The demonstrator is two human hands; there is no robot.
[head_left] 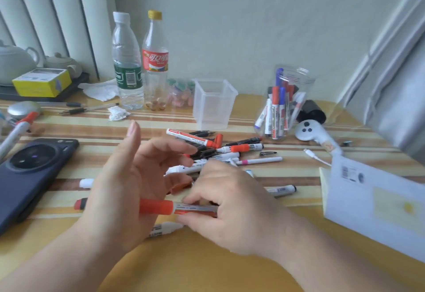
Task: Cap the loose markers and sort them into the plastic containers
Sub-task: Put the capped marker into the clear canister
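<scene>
My right hand pinches the white barrel of a red-capped marker and holds it level above the table. The red cap end points at the palm of my left hand, whose fingers are spread and straight. A pile of loose markers and caps lies just behind my hands. A square clear plastic container stands empty behind the pile. A round clear jar to its right holds several red, blue and black markers. Another marker lies under my hands.
A dark phone lies at the left. Two plastic bottles stand at the back, with a yellow box and teapots further left. A white controller, a cable and a white package are at the right.
</scene>
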